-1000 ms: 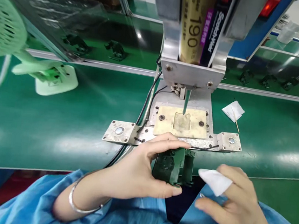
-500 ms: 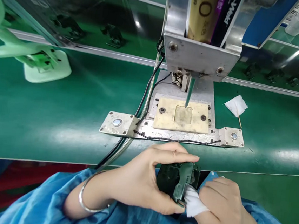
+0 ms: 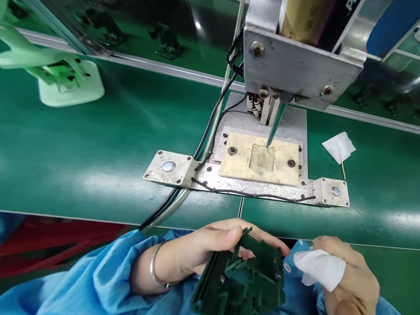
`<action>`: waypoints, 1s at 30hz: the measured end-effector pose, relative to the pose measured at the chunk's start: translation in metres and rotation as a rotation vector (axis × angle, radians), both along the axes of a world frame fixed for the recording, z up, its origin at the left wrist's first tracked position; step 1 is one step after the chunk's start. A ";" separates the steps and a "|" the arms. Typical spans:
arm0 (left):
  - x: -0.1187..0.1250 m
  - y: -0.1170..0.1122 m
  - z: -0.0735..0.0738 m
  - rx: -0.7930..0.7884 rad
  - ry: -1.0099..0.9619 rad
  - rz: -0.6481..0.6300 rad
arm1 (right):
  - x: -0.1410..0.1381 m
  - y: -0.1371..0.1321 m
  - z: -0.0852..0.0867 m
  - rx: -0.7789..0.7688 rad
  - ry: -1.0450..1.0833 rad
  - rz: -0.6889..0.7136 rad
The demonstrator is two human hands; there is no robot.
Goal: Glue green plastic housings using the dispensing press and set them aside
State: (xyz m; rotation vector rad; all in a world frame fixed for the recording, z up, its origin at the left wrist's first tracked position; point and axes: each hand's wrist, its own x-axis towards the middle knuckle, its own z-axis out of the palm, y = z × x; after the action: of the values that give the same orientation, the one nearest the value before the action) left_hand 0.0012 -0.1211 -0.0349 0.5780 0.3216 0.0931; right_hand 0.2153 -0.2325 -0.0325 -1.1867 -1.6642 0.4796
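My left hand (image 3: pixel 201 250) grips a dark green plastic housing (image 3: pixel 242 284), tilted so its ribbed underside faces me, low in the middle over my blue-sleeved lap. My right hand (image 3: pixel 346 289) is just to its right, fingers curled round a small white wipe (image 3: pixel 320 268) that sticks out toward the part without touching it. Beyond my hands stands a glue dispenser (image 3: pixel 301 62) with a thin nozzle (image 3: pixel 274 126) pointing at a beige fixture plate (image 3: pixel 260 158) with a square recess.
The fixture's metal base (image 3: pixel 172 167) sits on a green belt (image 3: pixel 84 155), with black cables (image 3: pixel 203 147) running off to the front left. A folded white tissue and a stick (image 3: pixel 339 146) lie at the right. A pale green fan base (image 3: pixel 68 84) stands at the left.
My left hand turned the housing over and brought it lower and nearer to me. My right hand drew the wipe away from the part to the right.
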 end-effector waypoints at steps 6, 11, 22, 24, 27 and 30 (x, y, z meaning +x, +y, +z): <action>0.005 -0.008 -0.009 -0.005 0.142 0.012 | -0.029 0.043 0.029 -0.030 0.166 0.283; 0.008 -0.011 -0.020 0.004 0.240 0.089 | -0.027 0.055 0.025 0.022 -0.036 0.351; 0.015 -0.003 -0.002 0.059 0.183 -0.049 | -0.020 0.042 0.025 -0.016 -0.100 0.328; 0.014 -0.004 -0.002 0.069 0.205 -0.034 | -0.024 0.048 0.025 0.005 -0.110 0.331; 0.012 -0.003 0.002 0.087 0.172 0.000 | -0.020 0.049 0.024 -0.014 -0.097 0.334; 0.006 0.000 0.013 0.153 0.077 0.065 | -0.003 0.036 0.013 -0.024 -0.061 0.214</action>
State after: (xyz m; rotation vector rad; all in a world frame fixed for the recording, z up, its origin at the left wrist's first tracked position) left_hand 0.0077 -0.1216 -0.0221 0.7242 0.4103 0.1593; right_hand 0.2126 -0.1969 -0.0196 -1.0547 -1.8525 0.6028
